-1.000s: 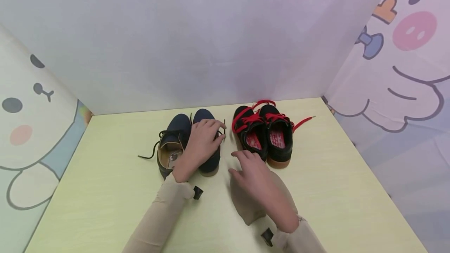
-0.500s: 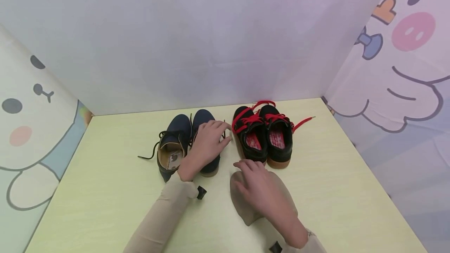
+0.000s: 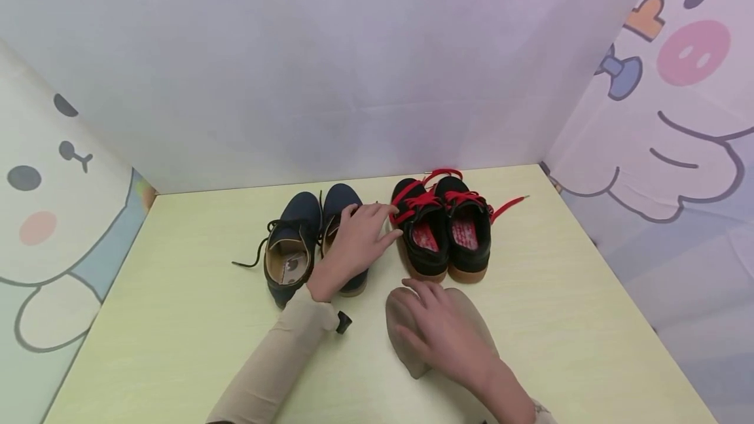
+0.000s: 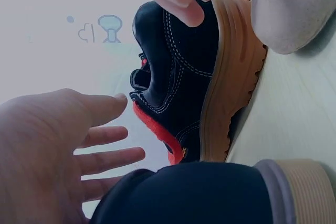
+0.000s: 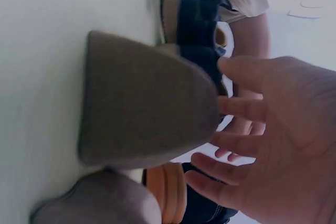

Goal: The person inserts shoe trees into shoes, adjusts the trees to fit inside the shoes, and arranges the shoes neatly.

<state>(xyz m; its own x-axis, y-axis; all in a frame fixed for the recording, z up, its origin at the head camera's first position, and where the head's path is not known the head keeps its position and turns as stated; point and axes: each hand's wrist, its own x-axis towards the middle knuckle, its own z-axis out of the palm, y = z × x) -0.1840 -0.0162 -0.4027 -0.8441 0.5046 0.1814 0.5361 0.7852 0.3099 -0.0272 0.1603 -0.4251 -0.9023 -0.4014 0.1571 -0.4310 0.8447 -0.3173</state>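
My left hand point(image 3: 360, 235) hovers over the right one of two navy lace-up shoes point(image 3: 302, 208), fingers spread and pointing toward the black shoes point(image 3: 429, 257) with red laces. In the left wrist view that hand point(image 4: 44, 140) holds nothing; a navy shoe point(image 4: 194, 195) lies beside it. My right hand point(image 3: 450, 332) is above two grey-brown, rounded, felt-like pieces point(image 3: 477, 319), partly covering them. Seen from the right wrist, its loosely bent fingers are close to the rounded end of one piece point(image 5: 147, 103); whether they touch it I cannot tell.
Everything stands on a pale yellow table point(image 3: 177, 332). A plain whitish backdrop point(image 3: 330, 84) rises behind it, and cartoon-printed cloths point(image 3: 677, 142) flank both sides. A loose red lace point(image 3: 509, 205) trails to the right of the black shoes.
My left hand has slid a little to the right, from the navy shoe toward the black pair. My right hand has drawn back toward me, over the grey-brown pieces. The shoes have stayed put.
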